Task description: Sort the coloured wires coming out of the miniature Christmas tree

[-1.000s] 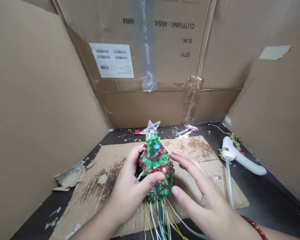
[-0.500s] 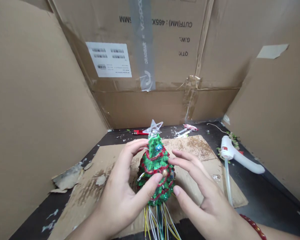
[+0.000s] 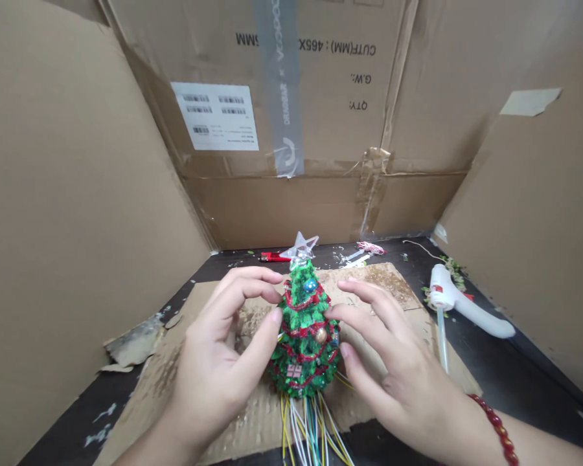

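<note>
At the cardboard mat's [image 3: 379,285] centre: miniature Christmas tree [image 3: 304,336] stands upright.
Left hand [image 3: 214,369]: unclenched, thumb against the tree.
Right hand [image 3: 403,382]: unclenched, fingertips at its side.

green tree [image 3: 304,330] is trimmed with red garland, clear star [image 3: 300,247]; yellow, white, teal wires [image 3: 307,428]; white glue gun [image 3: 461,303].

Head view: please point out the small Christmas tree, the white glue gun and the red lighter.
Christmas tree [image 3: 304,336]: head view, green middle branches.
Glue gun [image 3: 471,310]: head view, white body.
Red lighter [image 3: 271,257]: head view, red body.
</note>
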Available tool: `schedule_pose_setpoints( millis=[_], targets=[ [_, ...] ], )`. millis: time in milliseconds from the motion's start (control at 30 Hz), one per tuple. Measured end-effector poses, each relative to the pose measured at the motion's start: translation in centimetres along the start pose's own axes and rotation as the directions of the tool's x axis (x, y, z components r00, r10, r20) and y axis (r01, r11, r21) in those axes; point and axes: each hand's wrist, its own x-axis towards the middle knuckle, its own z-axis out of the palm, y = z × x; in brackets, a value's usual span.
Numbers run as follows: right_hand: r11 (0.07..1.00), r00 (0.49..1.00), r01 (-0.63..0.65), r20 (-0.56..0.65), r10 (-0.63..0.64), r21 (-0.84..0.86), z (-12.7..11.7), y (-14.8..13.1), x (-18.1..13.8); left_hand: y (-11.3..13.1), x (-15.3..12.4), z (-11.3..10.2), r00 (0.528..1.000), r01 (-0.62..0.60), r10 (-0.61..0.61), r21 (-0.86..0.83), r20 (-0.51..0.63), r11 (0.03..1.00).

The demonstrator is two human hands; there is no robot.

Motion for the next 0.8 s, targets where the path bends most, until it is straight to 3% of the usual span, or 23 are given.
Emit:
schedule_pose_setpoints(
  millis=[333, 800],
  targets=[
    [0.993, 0.997, -0.056, 0.05, 0.051, 0.102, 0.27, 0.11, -0.18, 0.65, -0.17, 0.22, 0.998, -0.059, 0.057, 0.061, 0.034, 0.996],
    [0.997, 0.999, 0.001, -0.037, 0.002, 0.083, 0.21, -0.04, -0.51, 0.76, 0.06, 0.22, 0.996, -0.09, 0.087, 0.089, 0.028, 0.992]
  ],
)
